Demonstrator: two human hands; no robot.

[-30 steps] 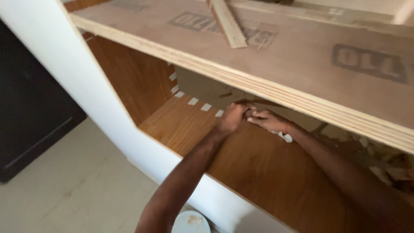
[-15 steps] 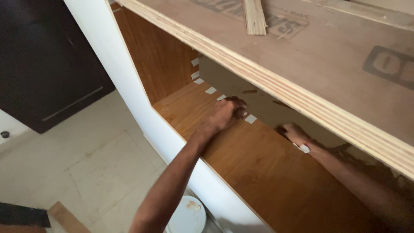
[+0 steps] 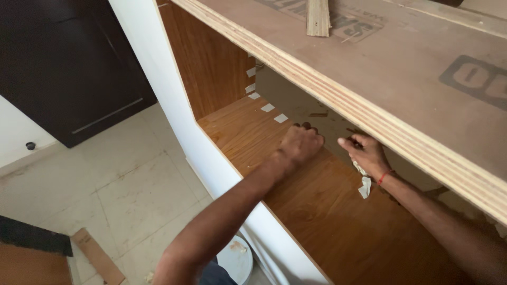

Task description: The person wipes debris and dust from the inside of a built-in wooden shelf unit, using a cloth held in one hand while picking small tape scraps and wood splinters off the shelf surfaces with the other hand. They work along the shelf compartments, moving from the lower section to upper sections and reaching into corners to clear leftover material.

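My left hand is curled into a fist, knuckles against the brown back panel where it meets the wooden shelf floor. It shows nothing in its grip. My right hand, with a red thread at the wrist, is a short way to the right at the same joint, fingers pinched together. A crumpled white tape strip hangs from under its palm. Both hands are under the thick plywood top.
Small white tape pieces line the back joint at the left corner. A wooden strip lies on the plywood top. On the tiled floor below are a white round bucket and a cardboard piece. A dark cabinet stands at left.
My hands were together at the back joint, then the right one slid away to the right. It is now closer to the left hand again, with the tape strip still under it.
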